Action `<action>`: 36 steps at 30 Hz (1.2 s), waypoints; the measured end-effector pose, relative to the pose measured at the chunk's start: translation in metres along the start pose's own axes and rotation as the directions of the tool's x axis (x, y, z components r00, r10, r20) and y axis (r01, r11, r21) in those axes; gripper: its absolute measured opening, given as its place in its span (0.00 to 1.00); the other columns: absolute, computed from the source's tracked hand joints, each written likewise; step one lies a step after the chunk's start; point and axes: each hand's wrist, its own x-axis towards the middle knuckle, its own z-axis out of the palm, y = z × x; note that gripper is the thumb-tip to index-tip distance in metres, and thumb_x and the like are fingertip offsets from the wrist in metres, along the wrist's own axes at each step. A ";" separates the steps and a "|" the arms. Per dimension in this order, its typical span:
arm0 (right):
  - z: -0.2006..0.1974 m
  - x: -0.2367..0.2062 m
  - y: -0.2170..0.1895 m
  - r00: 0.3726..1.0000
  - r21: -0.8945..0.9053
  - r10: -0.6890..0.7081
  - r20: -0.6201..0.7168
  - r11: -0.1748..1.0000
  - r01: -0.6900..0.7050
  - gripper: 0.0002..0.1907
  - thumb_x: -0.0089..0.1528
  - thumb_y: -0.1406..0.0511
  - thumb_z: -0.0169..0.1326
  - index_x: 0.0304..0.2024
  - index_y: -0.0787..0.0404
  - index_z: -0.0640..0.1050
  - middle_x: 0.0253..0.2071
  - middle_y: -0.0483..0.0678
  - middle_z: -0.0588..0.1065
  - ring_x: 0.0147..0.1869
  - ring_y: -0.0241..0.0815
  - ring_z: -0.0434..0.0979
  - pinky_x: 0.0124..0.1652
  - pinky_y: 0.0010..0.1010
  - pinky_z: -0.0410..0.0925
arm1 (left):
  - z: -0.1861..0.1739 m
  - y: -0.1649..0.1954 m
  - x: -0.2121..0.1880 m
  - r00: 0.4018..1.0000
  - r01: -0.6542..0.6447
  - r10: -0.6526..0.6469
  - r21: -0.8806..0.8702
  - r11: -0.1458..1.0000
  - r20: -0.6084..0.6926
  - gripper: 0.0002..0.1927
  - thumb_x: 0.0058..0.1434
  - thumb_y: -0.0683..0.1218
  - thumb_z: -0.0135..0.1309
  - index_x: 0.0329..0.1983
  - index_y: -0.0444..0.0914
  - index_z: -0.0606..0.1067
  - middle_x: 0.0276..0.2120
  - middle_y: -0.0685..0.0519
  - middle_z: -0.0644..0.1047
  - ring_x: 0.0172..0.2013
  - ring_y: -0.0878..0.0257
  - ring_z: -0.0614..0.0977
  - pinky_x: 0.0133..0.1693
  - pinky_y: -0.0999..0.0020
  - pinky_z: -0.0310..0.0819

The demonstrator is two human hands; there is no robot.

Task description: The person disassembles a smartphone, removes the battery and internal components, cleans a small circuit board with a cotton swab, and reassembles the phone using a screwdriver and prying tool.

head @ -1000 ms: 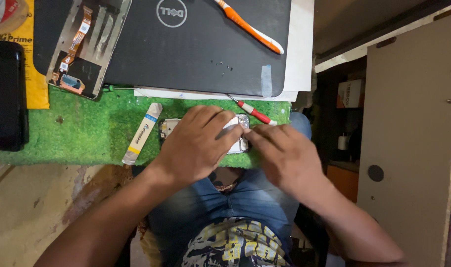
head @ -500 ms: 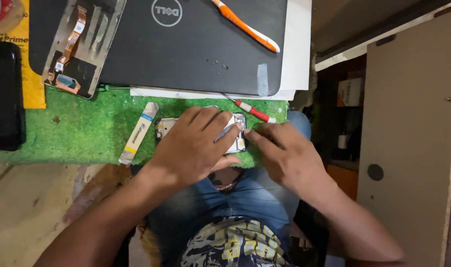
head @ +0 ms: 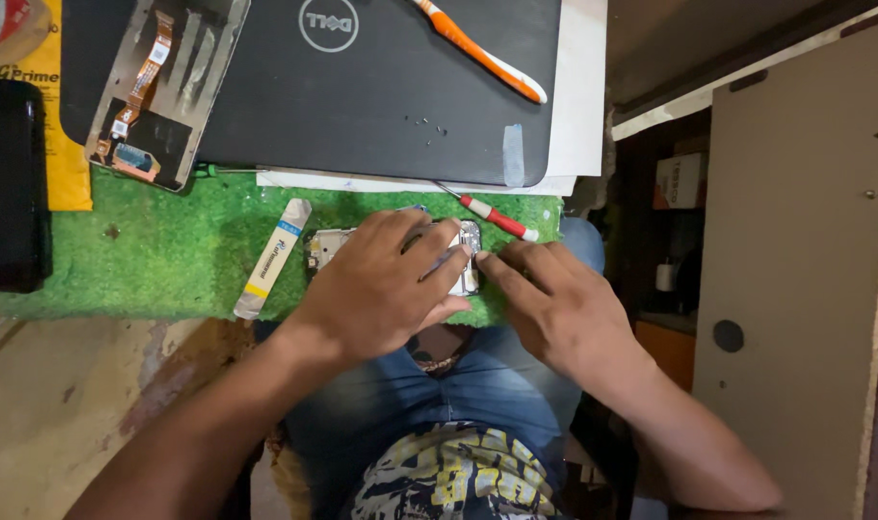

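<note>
The person's left hand point(head: 386, 289) is lying flat and loosely spread over an opened phone body point(head: 328, 246) on the green mat point(head: 169, 250), the fingers stretched out and pressing down on it so that most of the device is hidden under the palm; only its left end and its right end are showing on either side of the hand. The right hand point(head: 564, 308) is sitting just beside it, fingers drawn together and extended, with the fingertips point(head: 487, 265) touching the phone's right end, close against the left hand's fingertips. Whether anything small is pinched between the right fingers, I cannot tell. Just beyond the right hand's fingertips a red-handled screwdriver point(head: 497, 219) is lying on the mat's edge. To the left of the left hand, a flat white pry tool point(head: 270, 258) is resting slantwise on the mat. Farther beyond both hands a closed black laptop point(head: 362, 87) is carrying an orange toothbrush point(head: 477, 48) and a stripped phone frame point(head: 164, 91).
</note>
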 end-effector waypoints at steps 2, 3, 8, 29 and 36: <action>0.001 0.000 0.000 1.000 -0.002 0.004 -0.005 1.000 -0.004 0.30 0.52 0.73 0.60 0.59 0.63 0.75 0.48 0.53 0.74 0.48 0.52 0.75 0.48 0.40 0.72 | 0.000 0.000 0.000 1.000 0.004 -0.004 -0.001 1.000 0.002 0.26 0.59 0.56 0.63 0.52 0.34 0.76 0.52 0.46 0.74 0.54 0.46 0.74 0.57 0.51 0.69; 0.001 0.000 0.001 1.000 -0.002 0.007 -0.007 1.000 -0.007 0.30 0.52 0.73 0.60 0.59 0.62 0.75 0.48 0.52 0.74 0.49 0.51 0.75 0.48 0.39 0.72 | 0.000 0.000 0.000 1.000 0.006 -0.006 -0.003 1.000 0.005 0.26 0.59 0.56 0.63 0.52 0.34 0.76 0.51 0.46 0.74 0.54 0.46 0.74 0.57 0.51 0.69; 0.001 -0.001 0.001 1.000 -0.005 0.006 -0.003 1.000 -0.006 0.29 0.52 0.73 0.60 0.58 0.63 0.76 0.48 0.53 0.74 0.48 0.51 0.76 0.47 0.39 0.72 | 0.000 0.000 -0.001 1.000 0.010 -0.010 -0.022 1.000 0.011 0.27 0.60 0.56 0.63 0.53 0.34 0.75 0.51 0.46 0.74 0.55 0.45 0.74 0.57 0.51 0.69; 0.003 0.001 0.001 0.999 -0.012 -0.012 -0.040 1.000 0.012 0.27 0.53 0.73 0.60 0.56 0.63 0.76 0.48 0.51 0.74 0.48 0.50 0.76 0.46 0.38 0.72 | 0.001 -0.002 0.002 0.999 0.003 0.001 -0.092 0.996 0.045 0.27 0.59 0.54 0.63 0.54 0.35 0.70 0.55 0.44 0.72 0.58 0.46 0.73 0.60 0.50 0.65; 0.003 0.000 0.001 0.999 -0.010 -0.012 -0.038 1.000 0.011 0.27 0.52 0.73 0.60 0.56 0.64 0.76 0.48 0.52 0.74 0.48 0.51 0.76 0.46 0.39 0.72 | 0.003 -0.002 0.003 0.999 0.001 0.003 -0.081 0.997 0.052 0.27 0.58 0.54 0.63 0.54 0.34 0.71 0.57 0.43 0.72 0.58 0.46 0.72 0.60 0.50 0.65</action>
